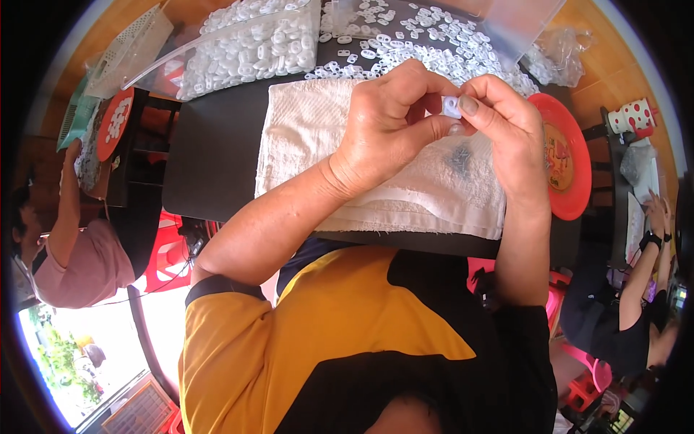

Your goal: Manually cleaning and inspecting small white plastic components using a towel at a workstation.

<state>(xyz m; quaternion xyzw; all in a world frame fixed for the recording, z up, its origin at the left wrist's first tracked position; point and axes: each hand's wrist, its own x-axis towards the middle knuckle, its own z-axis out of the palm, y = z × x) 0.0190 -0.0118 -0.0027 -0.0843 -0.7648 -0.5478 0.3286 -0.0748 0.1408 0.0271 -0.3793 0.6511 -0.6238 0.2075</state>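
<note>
A small white plastic piece with a dark hole (450, 107) is pinched at the fingertips of both hands, raised above a white towel (303, 137). My left hand (394, 119) closes on it from the left with thumb and curled fingers. From the right, my right hand (510, 119) presses its thumb and forefinger against the same piece. On the towel below lies a dark bluish patch of tiny thin bits (460, 159), too small to make out. Loose white pieces of similar look (448, 54) are heaped on the black table (210, 159) just beyond the hands.
A clear bin (314, 43) full of white pieces stands at the back left. Right of the towel is a red plate (577, 173); a clear plastic bag (564, 54) lies behind it. One person (87, 253) sits at the left, another (614, 304) at the right, both at other tables.
</note>
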